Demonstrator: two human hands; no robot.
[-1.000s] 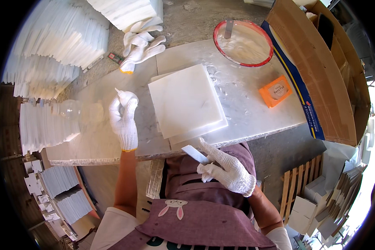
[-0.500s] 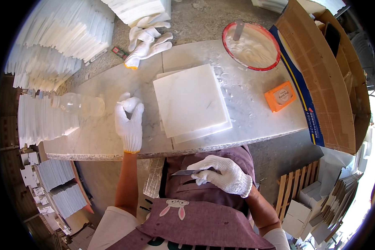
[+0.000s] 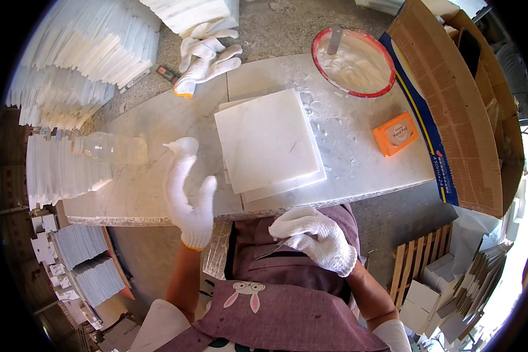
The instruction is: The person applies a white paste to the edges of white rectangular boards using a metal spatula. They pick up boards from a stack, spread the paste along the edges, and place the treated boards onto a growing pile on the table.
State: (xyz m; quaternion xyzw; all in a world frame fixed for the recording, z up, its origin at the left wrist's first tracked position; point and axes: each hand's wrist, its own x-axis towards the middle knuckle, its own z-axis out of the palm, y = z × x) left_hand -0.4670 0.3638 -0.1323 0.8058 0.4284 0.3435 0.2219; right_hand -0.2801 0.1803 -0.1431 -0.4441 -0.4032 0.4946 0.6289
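My left hand [image 3: 190, 202], in a white knit glove, reaches over the table's near edge with thumb and fingers apart. At its fingertips is a small white bunched thing [image 3: 185, 145]; its kind and whether I touch it are unclear. My right hand [image 3: 317, 239], also gloved, is curled above my lap around a thin metal blade [image 3: 271, 250] that points down to the left; its handle is hidden. Between the hands and farther off, two square white marble tiles [image 3: 267, 141] lie stacked, slightly out of line, on the marble table [image 3: 358, 167].
A red-rimmed tub of white paste [image 3: 358, 70] with a scraper [image 3: 335, 40] stands far right. Nearer are an orange box [image 3: 395, 135] and a cardboard carton [image 3: 446, 100]. A clear jar [image 3: 111, 148], spare gloves [image 3: 205, 61] and tile stacks [image 3: 64, 170] are on the left.
My left hand has drawn back toward me, its thumb spreading away from the fingers. My right hand has turned slightly, and the blade now tilts downward.
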